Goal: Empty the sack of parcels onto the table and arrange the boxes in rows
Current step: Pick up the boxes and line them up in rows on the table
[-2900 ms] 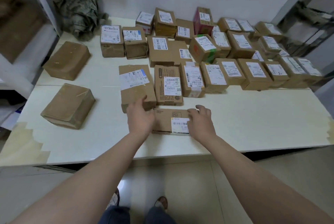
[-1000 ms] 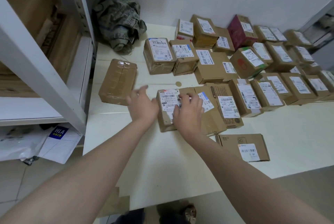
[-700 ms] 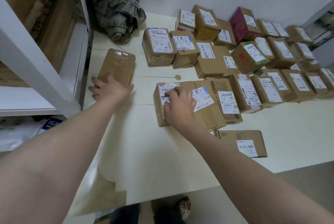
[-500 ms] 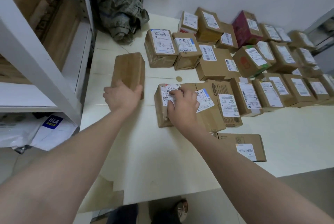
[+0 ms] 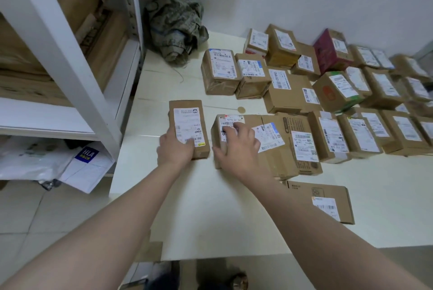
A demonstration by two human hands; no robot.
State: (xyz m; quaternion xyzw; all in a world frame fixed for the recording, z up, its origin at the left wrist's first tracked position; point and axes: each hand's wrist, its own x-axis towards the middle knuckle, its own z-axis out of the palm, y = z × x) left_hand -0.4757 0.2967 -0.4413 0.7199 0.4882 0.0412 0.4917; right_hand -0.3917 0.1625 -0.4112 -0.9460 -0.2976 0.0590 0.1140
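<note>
Nearest: flat box (image 5: 328, 200) lies alone by the front edge of the table (image 5: 210, 219), label up, apart from the rows.

Left hand (image 5: 174, 149) is wrapped around the near end of a narrow labelled box (image 5: 189, 125), thumb on top over the label's lower edge, fingers down the left side. That box sits flat on the table, label up, just left of the front row with a small gap to the next box.

Right hand (image 5: 239, 149) lies palm down on the leftmost front-row box (image 5: 225, 135), fingers spread across its white label, thumb down the near-left side. Resting on it, not clearly clamping it.

Front row (image 5: 328, 139) runs right from there, boxes side by side and touching, labels up.

Behind it, a second row (image 5: 281, 78): two taped boxes at the left, a wide flat one, then more toward the right edge. Small round tan disc (image 5: 240, 109) on the bare table between the two rows.

Back row (image 5: 304, 48) along the wall includes a dark red box (image 5: 332, 50).

Far left corner: the crumpled sack (image 5: 174, 25) sits slumped against the wall. White shelving (image 5: 70, 67) stands left of the table, white mailer bags (image 5: 58, 160) underneath.
</note>
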